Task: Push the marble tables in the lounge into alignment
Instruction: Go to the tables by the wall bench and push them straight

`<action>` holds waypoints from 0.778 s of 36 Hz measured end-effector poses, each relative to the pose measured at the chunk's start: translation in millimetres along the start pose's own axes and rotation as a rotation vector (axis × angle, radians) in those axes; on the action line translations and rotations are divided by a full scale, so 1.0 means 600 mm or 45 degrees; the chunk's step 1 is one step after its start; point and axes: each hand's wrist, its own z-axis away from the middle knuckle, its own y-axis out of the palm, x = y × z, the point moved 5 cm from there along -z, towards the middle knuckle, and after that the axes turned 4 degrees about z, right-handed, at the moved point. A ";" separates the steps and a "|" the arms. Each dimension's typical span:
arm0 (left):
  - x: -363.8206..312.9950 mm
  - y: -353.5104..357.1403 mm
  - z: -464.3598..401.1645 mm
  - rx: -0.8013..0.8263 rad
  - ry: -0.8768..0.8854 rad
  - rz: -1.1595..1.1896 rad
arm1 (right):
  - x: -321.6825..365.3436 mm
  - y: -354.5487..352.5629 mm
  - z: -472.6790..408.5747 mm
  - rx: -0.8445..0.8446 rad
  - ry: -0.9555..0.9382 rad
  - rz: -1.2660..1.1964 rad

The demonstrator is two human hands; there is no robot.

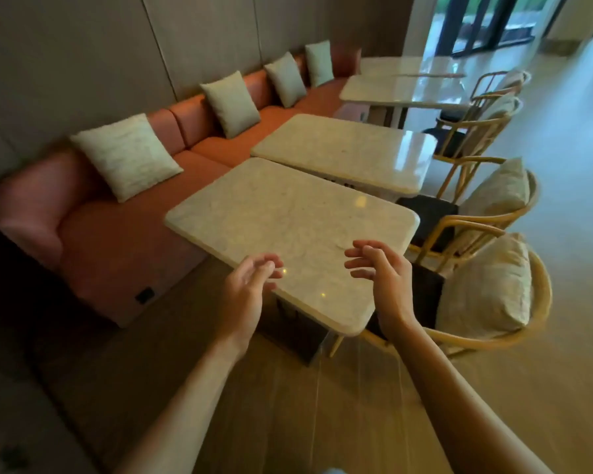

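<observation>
A cream marble table with rounded corners stands nearest me. A second marble table stands just beyond it, set a little further right, with a narrow gap between the two. Two more marble tables stand further back. My left hand hovers over the near table's front edge, fingers loosely bent, holding nothing. My right hand hovers above the near right part of the top, fingers spread and relaxed. Neither hand plainly touches the marble.
A long pink-orange bench sofa with pale cushions runs along the wall on the left. Wooden armchairs with cushions stand close along the tables' right side. Wooden floor lies at my feet; dark-framed glass doors are at the far end.
</observation>
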 end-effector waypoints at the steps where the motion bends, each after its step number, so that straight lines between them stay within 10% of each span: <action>1: 0.013 0.001 -0.021 0.047 -0.019 -0.025 | -0.014 0.003 -0.012 -0.046 0.017 0.018; 17: 0.323 0.069 -0.311 0.663 -0.138 -0.712 | -0.411 0.111 -0.146 -0.280 0.397 0.753; 28: 0.521 0.105 -0.348 1.112 0.317 -1.482 | -0.531 0.152 -0.112 -0.112 0.248 1.582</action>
